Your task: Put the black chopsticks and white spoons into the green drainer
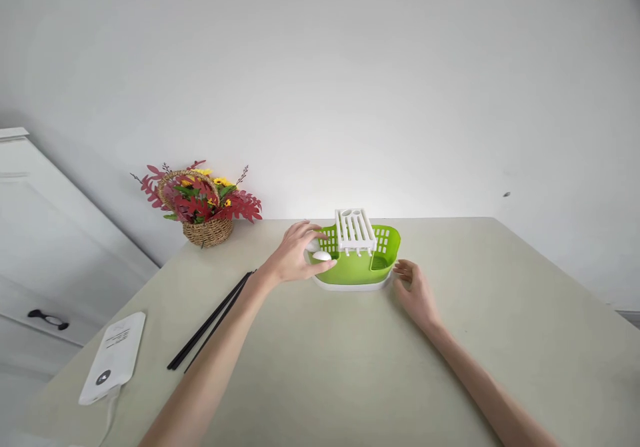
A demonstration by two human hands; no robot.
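Observation:
A green slotted basket with a white base stands toward the back of the table. Across its top sits a white slatted rack with small hooks along the front. My left hand is at the basket's left end, thumb and fingers closed around white spoons, of which only the rounded bowls show; the handles are hidden. By the basket's right end is my right hand, fingers loosely bent and apart, holding nothing. Whether its fingertips touch the basket I cannot tell.
Black chopsticks lie left of my left forearm. Farther left is a white power-bank-like device with a white cable. A wicker basket of artificial flowers stands at the back left. A white cabinet adjoins the table's left side.

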